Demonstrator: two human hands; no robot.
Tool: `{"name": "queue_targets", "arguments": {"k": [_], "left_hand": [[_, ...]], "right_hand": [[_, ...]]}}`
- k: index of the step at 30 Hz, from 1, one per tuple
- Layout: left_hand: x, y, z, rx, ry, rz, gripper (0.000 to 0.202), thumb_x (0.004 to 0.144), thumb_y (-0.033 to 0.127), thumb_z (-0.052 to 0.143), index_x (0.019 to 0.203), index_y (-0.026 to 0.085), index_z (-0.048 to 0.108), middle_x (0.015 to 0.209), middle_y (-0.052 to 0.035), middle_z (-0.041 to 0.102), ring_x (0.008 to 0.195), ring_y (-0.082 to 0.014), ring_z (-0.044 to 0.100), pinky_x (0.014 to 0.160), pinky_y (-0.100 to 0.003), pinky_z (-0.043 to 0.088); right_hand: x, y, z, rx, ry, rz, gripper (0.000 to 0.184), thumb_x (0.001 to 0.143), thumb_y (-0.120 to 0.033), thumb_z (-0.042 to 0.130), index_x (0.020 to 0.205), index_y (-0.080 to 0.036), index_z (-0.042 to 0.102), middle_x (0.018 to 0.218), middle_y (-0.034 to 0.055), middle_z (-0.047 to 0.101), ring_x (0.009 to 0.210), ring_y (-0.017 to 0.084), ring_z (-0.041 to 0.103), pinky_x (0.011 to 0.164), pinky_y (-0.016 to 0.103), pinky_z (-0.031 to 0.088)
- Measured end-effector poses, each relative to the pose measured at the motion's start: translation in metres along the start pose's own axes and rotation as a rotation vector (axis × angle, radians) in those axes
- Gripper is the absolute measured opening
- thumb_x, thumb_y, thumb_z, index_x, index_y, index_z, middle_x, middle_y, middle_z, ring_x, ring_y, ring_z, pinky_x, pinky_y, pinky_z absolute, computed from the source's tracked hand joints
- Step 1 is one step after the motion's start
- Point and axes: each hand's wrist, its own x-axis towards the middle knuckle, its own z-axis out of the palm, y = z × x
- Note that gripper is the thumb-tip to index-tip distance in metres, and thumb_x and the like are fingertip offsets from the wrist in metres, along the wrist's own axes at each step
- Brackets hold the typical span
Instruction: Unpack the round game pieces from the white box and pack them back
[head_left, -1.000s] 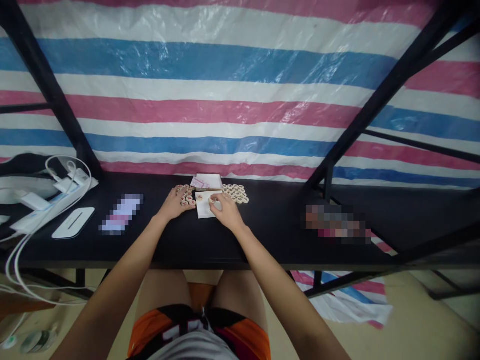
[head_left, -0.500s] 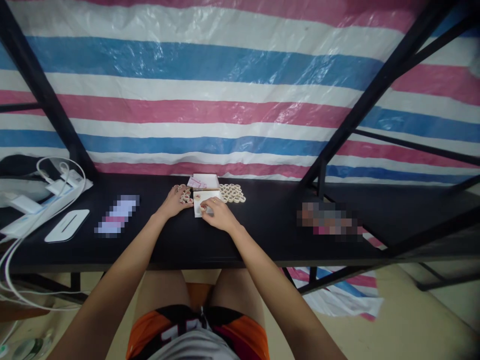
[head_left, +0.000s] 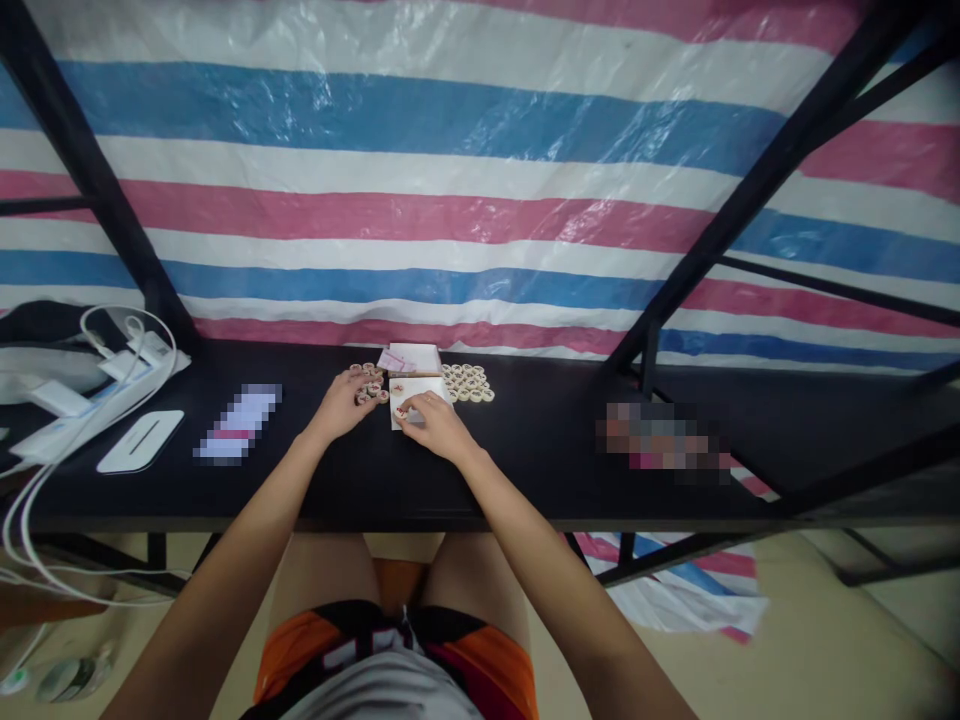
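Observation:
My right hand [head_left: 436,428] is over the white box [head_left: 421,389], its thumb and fingers closed on a round Chinese chess piece [head_left: 403,411] with a red mark, near the box's left side. Another chess piece [head_left: 397,390] lies inside the box, at its upper left corner. Left of the box, my left hand [head_left: 343,404] rests with fingers apart over a group of red-marked chess pieces [head_left: 370,391], covering some of them. On the box's right, several pale chess pieces [head_left: 469,382] lie in tight rows.
Behind the box stands a white lid [head_left: 418,358] with a pink-printed paper [head_left: 394,361]. Farther left on the black table [head_left: 360,480] are a blurred phone-like item [head_left: 238,424], a white flat device [head_left: 141,441] and a power strip [head_left: 97,400] with cables. A blurred object [head_left: 660,437] lies right.
My right hand has shifted the piece slightly left within the box. My left hand stays by the red-marked pieces, its thumb drawn a little away from the box. The view has shifted slightly.

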Motion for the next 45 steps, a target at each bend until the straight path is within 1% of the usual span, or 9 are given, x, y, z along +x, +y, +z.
{"name": "queue_targets", "arguments": {"k": [3, 8, 15, 18, 22, 28, 32, 40, 45], "left_hand": [[-0.003, 0.021, -0.004, -0.122, -0.087, 0.077, 0.035, 0.086, 0.046, 0.05, 0.105, 0.02, 0.064, 0.104, -0.0073, 0.063, 0.092, -0.0206, 0.06, 0.088, -0.035, 0.046], [-0.006, 0.041, 0.003, -0.281, -0.228, 0.043, 0.036, 0.086, 0.046, 0.05, 0.103, 0.018, 0.062, 0.078, -0.0016, 0.063, 0.066, -0.0146, 0.056, 0.064, -0.026, 0.046], [0.0, 0.027, 0.001, -0.47, -0.161, -0.109, 0.035, 0.079, 0.046, 0.056, 0.096, 0.015, 0.063, 0.078, -0.0027, 0.064, 0.066, -0.0147, 0.058, 0.064, -0.026, 0.046], [0.002, 0.008, -0.006, -0.383, -0.109, -0.163, 0.032, 0.078, 0.044, 0.055, 0.093, 0.016, 0.063, 0.071, -0.0012, 0.062, 0.065, -0.0153, 0.057, 0.066, -0.027, 0.045], [-0.001, -0.006, -0.013, -0.259, -0.182, -0.21, 0.029, 0.074, 0.041, 0.06, 0.091, 0.018, 0.057, 0.064, 0.0026, 0.058, 0.061, -0.0149, 0.055, 0.062, -0.025, 0.041], [-0.002, 0.001, -0.014, -0.034, -0.246, -0.162, 0.022, 0.079, 0.041, 0.055, 0.074, 0.02, 0.054, 0.06, 0.003, 0.053, 0.058, -0.0148, 0.052, 0.058, -0.024, 0.033], [-0.002, 0.004, -0.011, 0.007, -0.246, -0.141, 0.021, 0.082, 0.042, 0.052, 0.078, 0.021, 0.054, 0.062, 0.0015, 0.055, 0.059, -0.016, 0.053, 0.059, -0.024, 0.033], [-0.003, 0.006, -0.008, 0.009, -0.258, -0.092, 0.022, 0.082, 0.041, 0.051, 0.078, 0.021, 0.057, 0.067, -0.0003, 0.06, 0.062, -0.0164, 0.055, 0.06, -0.025, 0.035], [-0.003, 0.008, -0.008, -0.02, -0.287, -0.05, 0.029, 0.08, 0.045, 0.053, 0.066, 0.02, 0.054, 0.061, 0.0008, 0.056, 0.058, -0.0145, 0.051, 0.057, -0.025, 0.034]], "right_hand": [[0.0, 0.005, 0.002, 0.005, 0.037, 0.004, 0.009, 0.086, -0.029, 0.058, 0.089, -0.021, 0.059, 0.089, 0.005, 0.065, 0.091, 0.02, 0.057, 0.085, 0.033, 0.044], [0.0, 0.008, 0.005, 0.018, 0.037, -0.013, 0.009, 0.089, -0.029, 0.055, 0.087, -0.021, 0.059, 0.091, 0.005, 0.066, 0.09, 0.02, 0.057, 0.085, 0.032, 0.045], [0.0, 0.012, 0.001, -0.037, -0.028, 0.051, 0.024, 0.085, -0.038, 0.061, 0.102, -0.02, 0.06, 0.1, 0.0069, 0.065, 0.099, 0.022, 0.055, 0.089, 0.034, 0.043], [-0.003, 0.016, -0.004, -0.035, -0.049, 0.109, 0.027, 0.084, -0.04, 0.061, 0.103, -0.02, 0.06, 0.1, 0.007, 0.064, 0.098, 0.021, 0.056, 0.09, 0.034, 0.042], [-0.005, 0.021, -0.009, -0.014, -0.099, 0.13, 0.024, 0.079, -0.033, 0.066, 0.099, -0.02, 0.063, 0.099, 0.0057, 0.062, 0.098, 0.021, 0.056, 0.09, 0.034, 0.042], [-0.005, 0.02, -0.009, 0.027, -0.168, 0.132, 0.015, 0.077, -0.019, 0.061, 0.091, -0.019, 0.066, 0.089, 0.0033, 0.064, 0.085, 0.017, 0.058, 0.082, 0.029, 0.043], [-0.004, 0.019, -0.008, 0.059, -0.141, 0.124, 0.01, 0.077, -0.016, 0.059, 0.083, -0.018, 0.067, 0.082, 0.0021, 0.065, 0.08, 0.015, 0.058, 0.079, 0.027, 0.043], [-0.002, 0.018, -0.012, 0.177, 0.033, 0.216, 0.015, 0.082, -0.024, 0.056, 0.071, -0.018, 0.064, 0.071, -0.0002, 0.063, 0.062, 0.011, 0.053, 0.068, 0.024, 0.042], [-0.001, 0.021, -0.01, 0.164, 0.044, 0.235, 0.016, 0.084, -0.026, 0.055, 0.073, -0.018, 0.063, 0.071, -0.0006, 0.06, 0.061, 0.011, 0.052, 0.068, 0.024, 0.043]]}}
